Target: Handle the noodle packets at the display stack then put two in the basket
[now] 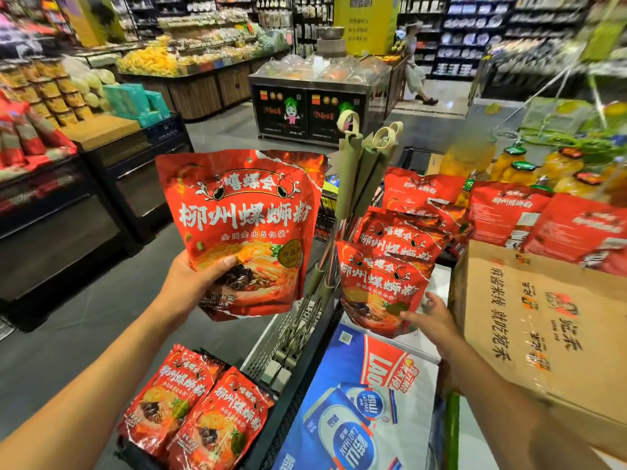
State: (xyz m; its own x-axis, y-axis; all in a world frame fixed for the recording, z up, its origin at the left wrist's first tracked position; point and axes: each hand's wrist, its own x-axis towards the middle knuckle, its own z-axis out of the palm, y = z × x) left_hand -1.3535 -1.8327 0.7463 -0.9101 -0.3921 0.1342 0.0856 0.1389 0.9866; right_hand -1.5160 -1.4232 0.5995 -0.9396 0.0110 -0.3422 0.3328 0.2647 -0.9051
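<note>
My left hand [190,283] grips a red noodle pouch [251,212] by its lower left corner and holds it upright in the air, thumb across its front. My right hand [432,318] reaches to a second red pouch [380,286] that stands at the front of a row of like pouches [403,232]; its fingers touch the pouch's lower right edge, thumb on the front. Whether they close round it I cannot tell. Two more red pouches [190,408] lie in a black basket at the lower left.
A brown cardboard box [543,337] stands close on the right. A blue and white beer carton [359,412] lies below my right hand. Green-handled utensils [359,174] hang between the pouches. Jars of yellow fruit [515,167] stand behind. A person walks in the far aisle.
</note>
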